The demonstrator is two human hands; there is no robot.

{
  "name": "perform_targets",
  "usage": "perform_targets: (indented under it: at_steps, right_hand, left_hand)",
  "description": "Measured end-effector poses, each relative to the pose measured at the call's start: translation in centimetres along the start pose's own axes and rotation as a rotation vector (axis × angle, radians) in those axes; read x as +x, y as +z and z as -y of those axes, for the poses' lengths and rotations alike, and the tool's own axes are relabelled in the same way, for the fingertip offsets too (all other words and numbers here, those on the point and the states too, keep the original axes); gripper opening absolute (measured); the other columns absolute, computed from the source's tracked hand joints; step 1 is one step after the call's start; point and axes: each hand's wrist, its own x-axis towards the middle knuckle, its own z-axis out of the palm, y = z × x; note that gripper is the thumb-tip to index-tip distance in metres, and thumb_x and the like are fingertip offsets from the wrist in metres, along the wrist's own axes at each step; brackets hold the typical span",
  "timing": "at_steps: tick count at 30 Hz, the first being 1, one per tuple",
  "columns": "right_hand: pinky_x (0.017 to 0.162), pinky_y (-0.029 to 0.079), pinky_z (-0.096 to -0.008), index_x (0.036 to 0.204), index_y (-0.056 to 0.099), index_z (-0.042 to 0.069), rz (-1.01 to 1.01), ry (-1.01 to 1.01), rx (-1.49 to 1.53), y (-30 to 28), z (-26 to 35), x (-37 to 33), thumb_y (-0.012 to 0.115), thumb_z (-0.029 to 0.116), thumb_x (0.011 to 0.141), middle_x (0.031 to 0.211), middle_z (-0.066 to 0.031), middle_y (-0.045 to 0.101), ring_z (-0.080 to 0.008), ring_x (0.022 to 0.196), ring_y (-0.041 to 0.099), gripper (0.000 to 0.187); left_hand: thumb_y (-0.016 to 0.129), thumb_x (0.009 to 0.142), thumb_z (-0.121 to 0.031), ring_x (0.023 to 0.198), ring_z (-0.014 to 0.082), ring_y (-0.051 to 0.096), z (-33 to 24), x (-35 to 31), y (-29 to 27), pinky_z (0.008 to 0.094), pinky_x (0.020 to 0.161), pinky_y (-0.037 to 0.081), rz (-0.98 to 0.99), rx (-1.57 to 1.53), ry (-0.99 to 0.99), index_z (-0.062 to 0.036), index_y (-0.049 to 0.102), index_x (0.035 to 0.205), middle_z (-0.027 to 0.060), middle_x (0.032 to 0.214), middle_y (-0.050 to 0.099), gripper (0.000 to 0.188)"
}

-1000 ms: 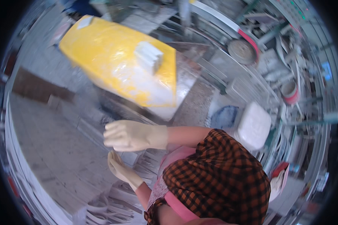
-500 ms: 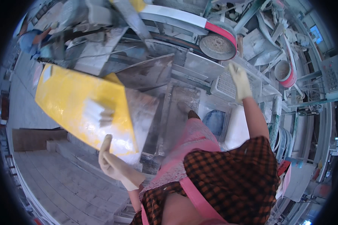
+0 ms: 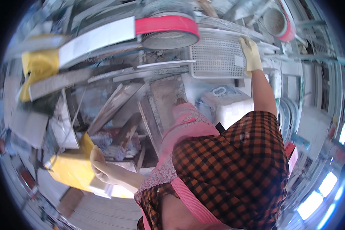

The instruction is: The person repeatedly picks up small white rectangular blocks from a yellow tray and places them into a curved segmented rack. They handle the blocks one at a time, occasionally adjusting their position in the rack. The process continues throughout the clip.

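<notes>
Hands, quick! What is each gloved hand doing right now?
Left hand: in a pale rubber glove, fingers curled around the edge of the flat yellow slab.
Right hand: gloved, fingers on the top corner of the white perforated plastic panel.

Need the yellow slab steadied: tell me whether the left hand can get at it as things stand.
Probably yes. The gloved left hand already lies against the yellow slab's upper right edge, with nothing between them. The right hand is far off, up on the white perforated panel.
</notes>
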Motion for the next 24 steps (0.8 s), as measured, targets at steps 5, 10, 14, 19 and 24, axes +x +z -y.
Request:
perform_targets:
  at_steps: [5,10,14,19,24]
  right_hand:
    - [0.101,0.049,-0.0447,0.136,0.061,0.007,0.088,0.571,-0.232,-8.5,-11.7,-9.2,0.065,0.04,0.093,0.127,-0.0236,0.066,-0.0389,0.12,0.063,0.054]
    - [0.116,0.036,-0.0471,0.154,0.04,0.013,0.143,0.441,-0.74,-12.6,-15.5,-12.8,0.072,0.049,0.087,0.156,-0.0153,0.045,-0.0367,0.146,0.037,0.082]
    - [0.117,0.036,-0.0454,0.154,0.039,0.008,0.164,0.285,-0.735,-11.7,-17.5,-12.1,0.078,0.034,0.085,0.155,-0.0223,0.043,-0.038,0.146,0.037,0.084]
    - [0.112,0.043,-0.0482,0.148,0.047,0.006,0.039,0.12,-0.516,-11.6,-19.8,-12.2,0.076,0.01,0.083,0.147,-0.0241,0.05,-0.0429,0.136,0.048,0.071]
    - [0.108,0.046,-0.0485,0.14,0.058,0.003,0.029,0.146,-0.397,-12.3,-20.1,-11.3,0.075,-0.002,0.078,0.142,-0.0262,0.055,-0.0464,0.132,0.052,0.065]
  left_hand:
    - [0.052,0.103,-0.016,0.11,0.0197,0.067,0.0,-3.1,9.4,0.031,0.098,0.052,0.54,0.138,-0.103,0.0031,0.072,0.111,0.0154,0.114,0.073,0.029]
    - [0.063,0.093,-0.003,0.11,0.0258,0.071,2.1,-9.7,25.2,0.0347,0.097,0.052,1.607,0.022,0.369,-0.0013,0.073,0.114,0.0147,0.116,0.075,0.024]
    - [0.067,0.094,-0.016,0.102,0.0298,0.072,6.7,-20.5,39.0,0.0383,0.087,0.054,1.927,0.055,0.405,-0.0067,0.074,0.113,0.0146,0.108,0.075,0.023]
    - [0.064,0.094,-0.031,0.108,0.0382,0.067,14.9,-35.6,54.1,0.0426,0.092,0.053,2.085,0.559,0.727,-0.0019,0.068,0.123,0.017,0.115,0.072,0.041]
    - [0.07,0.09,-0.024,0.131,0.037,0.057,24.2,-49.1,62.2,0.0406,0.11,0.047,2.079,0.793,1.062,-0.0019,0.041,0.153,0.0274,0.144,0.054,0.073]
